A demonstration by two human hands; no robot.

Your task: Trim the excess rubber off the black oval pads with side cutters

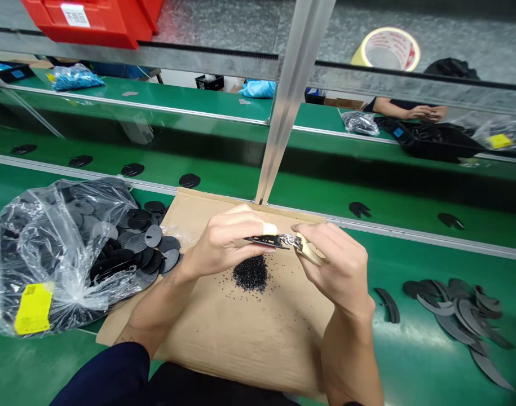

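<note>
Head | left hand (227, 235): 1 black part (265, 241) | right hand (339, 262): 1 pliers (299, 243)

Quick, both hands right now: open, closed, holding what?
Left hand: closed, holding a flat black piece.
Right hand: closed on pale-handled pliers.

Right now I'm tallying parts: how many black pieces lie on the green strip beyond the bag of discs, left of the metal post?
4, in a row: far-left piece, second piece, third piece, and fourth piece nearest the post. Others may be hidden.
</note>
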